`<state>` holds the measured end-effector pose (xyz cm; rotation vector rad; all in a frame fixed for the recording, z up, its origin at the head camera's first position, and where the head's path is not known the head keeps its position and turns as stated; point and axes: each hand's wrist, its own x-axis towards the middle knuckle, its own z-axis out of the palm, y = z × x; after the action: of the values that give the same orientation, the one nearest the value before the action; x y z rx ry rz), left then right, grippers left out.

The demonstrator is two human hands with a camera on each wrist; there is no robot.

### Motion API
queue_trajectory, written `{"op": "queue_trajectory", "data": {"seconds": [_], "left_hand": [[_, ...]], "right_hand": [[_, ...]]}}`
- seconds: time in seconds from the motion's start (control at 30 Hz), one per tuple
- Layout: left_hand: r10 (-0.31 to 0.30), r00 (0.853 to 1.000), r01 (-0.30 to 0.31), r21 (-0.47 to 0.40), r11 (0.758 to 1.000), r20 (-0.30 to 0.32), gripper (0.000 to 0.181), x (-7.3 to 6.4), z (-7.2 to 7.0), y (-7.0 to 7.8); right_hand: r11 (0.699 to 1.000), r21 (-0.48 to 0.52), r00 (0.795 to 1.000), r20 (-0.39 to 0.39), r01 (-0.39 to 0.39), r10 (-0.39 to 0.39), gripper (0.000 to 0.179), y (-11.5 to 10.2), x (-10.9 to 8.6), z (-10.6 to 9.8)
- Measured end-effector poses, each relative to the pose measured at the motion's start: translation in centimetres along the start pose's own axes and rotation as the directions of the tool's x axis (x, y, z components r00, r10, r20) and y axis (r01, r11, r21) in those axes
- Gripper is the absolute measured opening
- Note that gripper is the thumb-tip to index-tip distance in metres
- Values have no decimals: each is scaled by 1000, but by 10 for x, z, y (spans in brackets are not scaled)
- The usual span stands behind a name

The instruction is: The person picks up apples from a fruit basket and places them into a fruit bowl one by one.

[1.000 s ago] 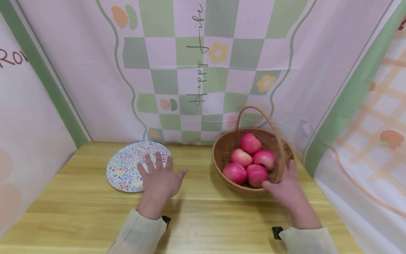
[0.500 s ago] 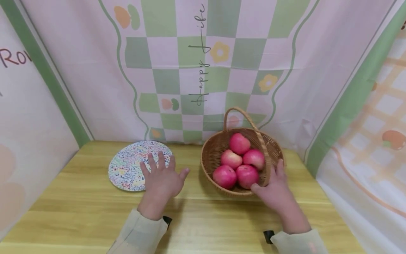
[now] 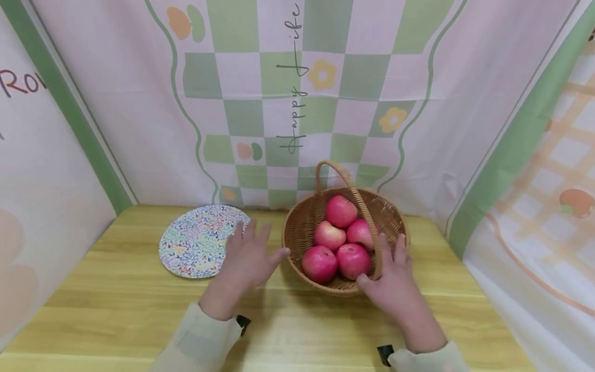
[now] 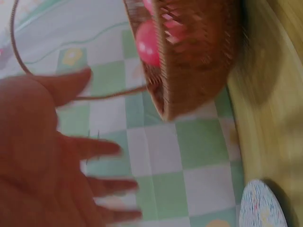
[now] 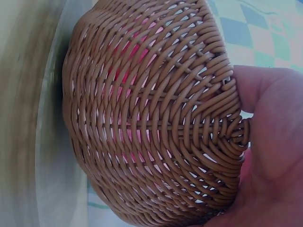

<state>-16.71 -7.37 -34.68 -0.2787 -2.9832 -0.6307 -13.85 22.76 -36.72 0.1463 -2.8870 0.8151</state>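
A brown wicker basket (image 3: 341,292) with a tall arched handle (image 3: 350,188) stands right of the middle on the wooden table, holding several pink-red apples (image 3: 319,263). At the foot of the handle, my right hand (image 3: 392,287) grips the basket's rim; the right wrist view shows the woven side (image 5: 151,109) close up, with the thumb (image 5: 253,85) against the rim. My left hand (image 3: 248,261), fingers spread and slightly blurred, hovers between the plate and the basket. Its thumb points at the basket's left rim; whether they touch I cannot tell.
A round plate (image 3: 190,248) with colourful speckles lies at the back left of the wooden table (image 3: 116,305), partly behind my left hand. A checked green and white cloth (image 3: 279,119) hangs along the back edge, with printed cloths at both sides.
My right hand has moved the basket with its apples leftward, slightly toward me. My left hand has shifted right, from over the plate toward the basket.
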Motion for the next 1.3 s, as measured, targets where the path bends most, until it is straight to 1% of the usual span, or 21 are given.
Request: {"op": "queue_trajectory", "data": {"seconds": [0.03, 0.07, 0.13, 0.17, 0.2, 0.23, 0.3, 0.33, 0.43, 0.47, 0.53, 0.63, 0.73, 0.77, 0.83, 0.9, 1.0, 1.07, 1.13, 1.2, 1.3], "left_hand": [[55, 998, -56, -64, 996, -12, 82, 3, -1, 2], [108, 994, -109, -121, 987, -19, 84, 6, -1, 4], [206, 978, -208, -220, 953, -32, 86, 12, -3, 10], [253, 967, -253, -249, 935, -31, 87, 16, -3, 13], [294, 956, -289, -270, 918, -23, 88, 20, -3, 16], [332, 943, -322, -271, 907, -10, 87, 24, -2, 20], [382, 923, -357, -269, 895, 44, 87, 31, 2, 26], [395, 915, -363, -259, 895, 81, 86, 33, 4, 29], [397, 901, -358, -216, 908, 177, 85, 40, 15, 38], [388, 899, -347, -211, 914, 203, 85, 41, 19, 41], [371, 898, -330, -198, 923, 235, 85, 44, 29, 45], [363, 901, -322, -194, 927, 240, 87, 47, 44, 50], [362, 907, -332, -163, 929, 216, 83, 47, 55, 54], [361, 909, -337, -142, 931, 207, 79, 47, 59, 55], [363, 912, -351, -95, 931, 191, 65, 46, 63, 56], [378, 908, -377, -45, 925, 182, 53, 46, 66, 55], [417, 891, -423, -7, 906, 180, 44, 45, 66, 54], [445, 877, -451, -12, 893, 182, 47, 45, 66, 53], [453, 870, -456, -33, 889, 192, 50, 45, 65, 52], [440, 875, -437, -62, 897, 202, 52, 44, 64, 51], [406, 890, -395, -93, 914, 210, 55, 41, 61, 51]], "right_hand": [[1000, -10, 1000, -2, 6, -6, 107, -2, -1, 0], [1000, -19, 1000, -4, 12, -12, 107, -4, -1, 1], [999, -42, 1000, -9, 18, -18, 107, -7, -2, 2], [998, -55, 1000, -15, 22, -23, 107, -8, -2, 2], [997, -67, 1000, -18, 23, -25, 107, -10, -2, 3], [997, -76, 999, -21, 25, -26, 107, -11, -2, 3], [996, -88, 999, -25, 26, -28, 107, -13, -3, 4], [995, -91, 999, -27, 28, -31, 106, -14, -3, 5], [995, -94, 999, -29, 28, -31, 105, -15, -4, 6], [995, -95, 999, -28, 27, -30, 105, -16, -4, 6], [995, -96, 999, -25, 26, -29, 105, -16, -5, 7], [995, -101, 999, -23, 26, -28, 105, -16, -6, 7], [994, -101, 999, -29, 29, -32, 105, -17, -7, 6], [994, -101, 999, -31, 30, -33, 105, -17, -7, 6], [995, -97, 999, -31, 30, -33, 105, -17, -7, 5], [995, -94, 999, -29, 30, -32, 104, -18, -8, 5], [996, -88, 999, -22, 24, -26, 103, -19, -7, 5], [996, -86, 1000, -19, 20, -21, 102, -20, -7, 5], [996, -84, 1000, -16, 19, -20, 102, -20, -7, 4], [997, -82, 1000, -9, 14, -14, 102, -20, -7, 4], [998, -69, 1000, 11, 0, 0, 102, -19, -8, 3]]}}
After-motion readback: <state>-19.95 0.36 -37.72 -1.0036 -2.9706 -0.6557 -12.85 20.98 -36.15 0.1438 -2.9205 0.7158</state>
